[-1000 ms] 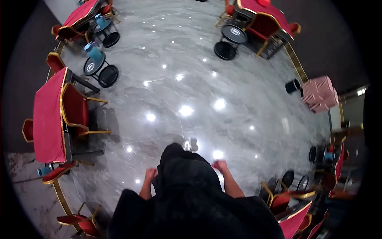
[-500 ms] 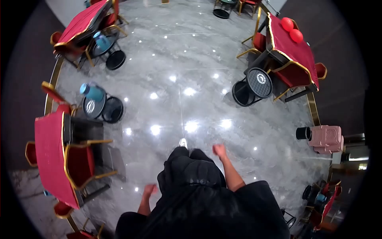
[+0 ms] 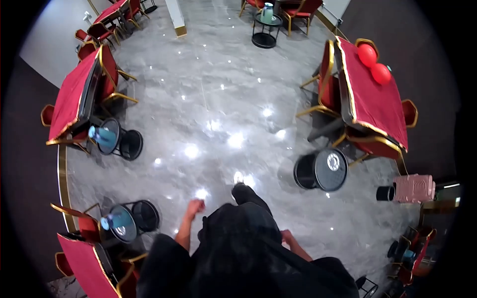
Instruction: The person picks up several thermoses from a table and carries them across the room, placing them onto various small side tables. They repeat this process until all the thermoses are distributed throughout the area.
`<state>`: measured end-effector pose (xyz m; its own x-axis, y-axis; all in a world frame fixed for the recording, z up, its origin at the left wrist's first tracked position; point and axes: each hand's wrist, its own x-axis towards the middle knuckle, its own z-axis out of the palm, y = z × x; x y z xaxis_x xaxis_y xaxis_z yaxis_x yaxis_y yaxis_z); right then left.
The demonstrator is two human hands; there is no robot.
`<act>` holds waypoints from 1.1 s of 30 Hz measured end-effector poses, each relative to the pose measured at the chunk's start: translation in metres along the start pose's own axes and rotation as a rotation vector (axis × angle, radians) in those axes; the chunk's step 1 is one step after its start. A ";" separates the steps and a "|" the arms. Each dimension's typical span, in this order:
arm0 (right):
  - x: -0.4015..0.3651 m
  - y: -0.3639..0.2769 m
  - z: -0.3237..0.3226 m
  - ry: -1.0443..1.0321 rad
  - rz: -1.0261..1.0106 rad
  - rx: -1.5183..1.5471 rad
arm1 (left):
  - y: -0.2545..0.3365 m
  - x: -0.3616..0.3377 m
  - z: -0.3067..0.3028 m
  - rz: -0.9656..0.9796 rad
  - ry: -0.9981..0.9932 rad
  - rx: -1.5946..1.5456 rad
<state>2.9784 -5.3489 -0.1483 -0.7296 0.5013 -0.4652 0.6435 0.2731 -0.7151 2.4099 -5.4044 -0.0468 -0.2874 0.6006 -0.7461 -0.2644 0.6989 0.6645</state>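
My left hand [image 3: 196, 206] is raised in front of my body on the left, fingers curled in, with nothing visible in it. At my right side, my right hand [image 3: 286, 235] hangs low by the dark clothing; its fingers are blurred and partly hidden. Neither hand touches furniture. A white shoe [image 3: 238, 177] shows ahead on the shiny grey floor [image 3: 218, 99]. The nearest furniture to my left hand is a round black side stand [image 3: 144, 216] with a blue jug [image 3: 117, 220].
Red-covered tables [image 3: 377, 104] with gold-framed red chairs line both sides. Two red balloons [image 3: 367, 55] lie on the right table. A black round stand [image 3: 332, 169] is at right, near pink stacked items [image 3: 414, 188]. A white pillar [image 3: 176, 17] stands ahead.
The view has moved forward, so tables and stands sit lower in the frame. My left hand has swung forward and up; my right hand has swung back and down.
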 end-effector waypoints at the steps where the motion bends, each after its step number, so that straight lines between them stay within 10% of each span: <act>1: 0.058 -0.015 -0.035 -0.073 0.167 -0.042 | -0.001 0.000 0.000 0.072 0.042 0.018; 4: 0.261 -0.100 -0.196 0.017 0.745 0.700 | -0.038 0.003 -0.012 0.398 0.025 -0.029; 7: 0.440 -0.168 -0.335 0.119 0.566 0.574 | -0.004 0.032 -0.018 -0.187 0.114 0.117; 11: 0.639 -0.220 -0.461 0.198 0.452 0.766 | 0.092 0.157 -0.047 -0.277 0.123 0.148; 17: 0.774 -0.236 -0.547 0.145 0.615 0.722 | 0.324 0.435 -0.146 0.107 0.086 0.279; 18: 0.784 -0.235 -0.558 0.102 0.628 0.664 | 0.396 0.493 -0.169 0.412 -0.170 0.979; 21: 0.822 -0.155 -0.534 0.102 0.451 0.205 | 0.630 0.596 -0.185 -0.102 -0.004 0.025; 26: 0.931 -0.194 -0.622 0.139 0.632 0.649 | 0.897 0.776 -0.219 -0.008 0.062 0.152; 30: 1.086 -0.191 -0.731 0.059 0.485 0.554 | 0.962 0.890 -0.261 -0.098 0.068 0.075; 33: 1.258 -0.171 -0.831 -0.096 0.019 0.303 | 0.941 0.902 -0.287 0.357 -0.110 0.103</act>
<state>2.1433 -4.0825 -0.1772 -0.7461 0.4206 -0.5163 0.5693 0.0006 -0.8221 1.6374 -4.3168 -0.0825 -0.2428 0.8472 -0.4726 -0.0700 0.4706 0.8796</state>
